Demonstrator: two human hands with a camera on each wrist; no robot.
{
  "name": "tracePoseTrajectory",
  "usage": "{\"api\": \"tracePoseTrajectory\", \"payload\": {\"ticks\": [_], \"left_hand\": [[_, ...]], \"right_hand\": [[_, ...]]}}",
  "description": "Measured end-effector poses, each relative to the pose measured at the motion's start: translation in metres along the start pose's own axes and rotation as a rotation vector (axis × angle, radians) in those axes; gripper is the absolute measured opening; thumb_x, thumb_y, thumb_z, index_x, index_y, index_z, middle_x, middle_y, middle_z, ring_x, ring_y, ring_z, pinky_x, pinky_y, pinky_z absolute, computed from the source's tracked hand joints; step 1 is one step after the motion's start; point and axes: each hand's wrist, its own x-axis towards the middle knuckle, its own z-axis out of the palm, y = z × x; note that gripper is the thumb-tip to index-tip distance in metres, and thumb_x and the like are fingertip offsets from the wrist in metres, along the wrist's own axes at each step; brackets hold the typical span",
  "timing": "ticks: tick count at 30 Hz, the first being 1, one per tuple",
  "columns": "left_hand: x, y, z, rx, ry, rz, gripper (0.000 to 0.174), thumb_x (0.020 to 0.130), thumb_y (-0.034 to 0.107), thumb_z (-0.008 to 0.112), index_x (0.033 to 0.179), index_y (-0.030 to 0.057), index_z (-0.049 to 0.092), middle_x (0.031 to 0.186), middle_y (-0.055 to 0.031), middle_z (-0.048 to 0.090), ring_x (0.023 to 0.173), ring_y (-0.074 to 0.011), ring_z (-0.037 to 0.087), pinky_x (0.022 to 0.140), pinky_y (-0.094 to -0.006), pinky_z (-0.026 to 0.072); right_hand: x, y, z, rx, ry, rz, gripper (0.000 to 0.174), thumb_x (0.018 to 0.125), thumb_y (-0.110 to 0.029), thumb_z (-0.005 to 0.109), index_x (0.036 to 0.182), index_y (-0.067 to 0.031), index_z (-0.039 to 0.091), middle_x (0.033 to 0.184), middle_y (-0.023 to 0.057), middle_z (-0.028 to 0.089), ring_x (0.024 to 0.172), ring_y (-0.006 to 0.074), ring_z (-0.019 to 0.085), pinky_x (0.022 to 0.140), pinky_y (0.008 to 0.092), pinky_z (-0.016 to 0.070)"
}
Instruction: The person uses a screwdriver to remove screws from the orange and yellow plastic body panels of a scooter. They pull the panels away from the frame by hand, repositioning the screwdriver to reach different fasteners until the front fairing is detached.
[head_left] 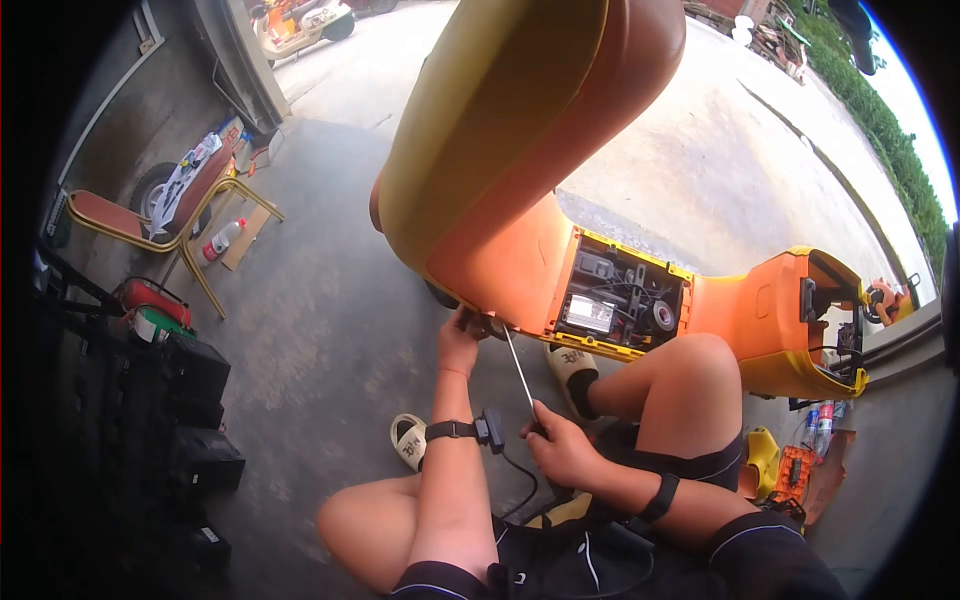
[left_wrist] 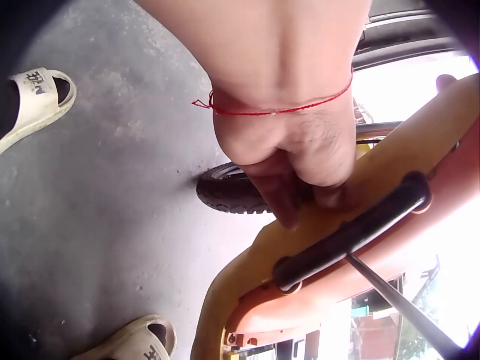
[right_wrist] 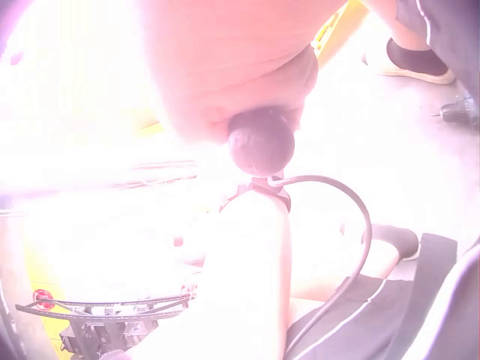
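Observation:
In the head view my right hand [head_left: 565, 452] grips a screwdriver by its handle, and the long metal shaft [head_left: 520, 370] points up and away to the orange scooter body [head_left: 510, 265]. The handle's dark round end [right_wrist: 261, 142] pokes out of the fist in the right wrist view. Overlapping the shaft's far end is a black curved grab handle [left_wrist: 352, 234] on the body. Beside it, my left hand [left_wrist: 289, 146] has its fingers at the yellow lower panel [left_wrist: 300, 238]; the fingertips are partly hidden, so I cannot tell how they hold it.
An open compartment [head_left: 625, 300] shows wiring and a labelled box. A tyre [left_wrist: 232, 189] lies behind the left hand. Black boxes [head_left: 205, 460] and a chair [head_left: 190, 200] stand to the left. Orange and yellow parts [head_left: 795, 470] lie at the right. A cable [right_wrist: 360, 225] hangs from the left wrist's camera.

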Motion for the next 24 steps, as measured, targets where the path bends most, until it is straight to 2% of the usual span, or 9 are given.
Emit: {"api": "tracePoseTrajectory", "payload": {"ticks": [2,5,9,13,15,16,20,22,24], "left_hand": [[-0.002,0.004,0.001,-0.001,-0.024,-0.020,0.029,0.093,0.004,0.062,0.122,-0.0017,0.063,0.115,-0.0048,0.065,0.101,-0.0166,0.064,0.087,-0.0323,0.0560],[-0.005,0.006,0.002,0.062,-0.053,-0.016,0.028,0.093,0.002,0.060,0.120,-0.0013,0.063,0.115,-0.0051,0.065,0.102,-0.0161,0.063,0.088,-0.0320,0.0554],[-0.001,0.000,0.001,0.041,-0.021,-0.009,0.034,0.091,0.000,0.059,0.126,-0.0012,0.060,0.117,-0.0050,0.065,0.102,-0.0152,0.063,0.088,-0.0302,0.0536],[-0.002,-0.001,-0.003,0.027,-0.017,-0.055,0.042,0.090,-0.002,0.061,0.132,-0.0022,0.058,0.122,-0.0053,0.064,0.108,-0.0163,0.062,0.088,-0.0295,0.0523],[0.002,-0.008,-0.003,0.001,-0.002,-0.045,0.042,0.090,-0.002,0.062,0.132,-0.0023,0.058,0.123,-0.0053,0.064,0.108,-0.0157,0.061,0.087,-0.0289,0.0520],[0.003,-0.012,-0.003,-0.028,0.010,-0.034,0.042,0.091,-0.001,0.062,0.132,-0.0025,0.057,0.124,-0.0052,0.063,0.109,-0.0152,0.061,0.087,-0.0283,0.0516],[0.005,-0.011,-0.003,0.017,-0.016,0.007,0.041,0.092,0.000,0.062,0.133,-0.0022,0.057,0.123,-0.0051,0.064,0.108,-0.0136,0.061,0.086,-0.0271,0.0517],[0.001,-0.008,0.001,0.005,0.025,-0.001,0.025,0.093,0.012,0.066,0.116,0.0023,0.065,0.111,-0.0030,0.067,0.099,-0.0130,0.063,0.088,-0.0287,0.0513],[-0.001,-0.004,0.002,0.009,0.024,-0.007,0.025,0.094,0.013,0.066,0.117,0.0022,0.065,0.111,-0.0027,0.067,0.098,-0.0126,0.063,0.088,-0.0282,0.0511]], "right_hand": [[0.000,-0.011,-0.006,-0.064,-0.044,0.040,0.045,0.088,-0.004,0.052,0.130,0.0092,0.044,0.100,0.0210,0.065,0.093,0.0379,0.064,0.084,0.0401,0.0514],[0.001,-0.015,-0.007,-0.026,-0.070,0.056,0.035,0.089,-0.005,0.052,0.121,0.0086,0.047,0.103,0.0227,0.065,0.097,0.0398,0.064,0.085,0.0417,0.0510],[-0.012,-0.021,-0.013,-0.167,-0.052,0.000,0.030,0.089,-0.006,0.052,0.116,0.0075,0.047,0.106,0.0234,0.065,0.102,0.0410,0.063,0.087,0.0427,0.0502],[-0.034,-0.052,-0.050,-0.098,-0.148,0.007,0.040,0.090,-0.006,0.052,0.127,0.0083,0.045,0.108,0.0221,0.065,0.105,0.0383,0.063,0.089,0.0420,0.0500],[-0.040,-0.062,-0.062,-0.051,-0.140,-0.066,0.044,0.096,-0.006,0.050,0.139,0.0007,0.041,0.109,0.0100,0.063,0.081,0.0149,0.060,0.070,0.0305,0.0504],[-0.041,-0.074,-0.069,-0.039,-0.202,-0.047,0.050,0.099,-0.006,0.050,0.147,-0.0023,0.036,0.110,0.0059,0.061,0.074,0.0087,0.055,0.063,0.0259,0.0486],[-0.033,-0.082,-0.071,-0.033,-0.264,-0.088,0.050,0.098,-0.007,0.050,0.146,-0.0022,0.037,0.109,0.0045,0.062,0.071,0.0096,0.055,0.062,0.0260,0.0489],[-0.027,-0.095,-0.074,-0.057,-0.279,-0.018,0.052,0.094,-0.007,0.054,0.142,0.0063,0.039,0.112,0.0178,0.065,0.105,0.0304,0.063,0.091,0.0360,0.0492],[-0.020,-0.097,-0.077,-0.018,-0.287,0.024,0.051,0.094,-0.007,0.054,0.142,0.0060,0.040,0.112,0.0175,0.066,0.105,0.0298,0.063,0.091,0.0361,0.0491]]}}
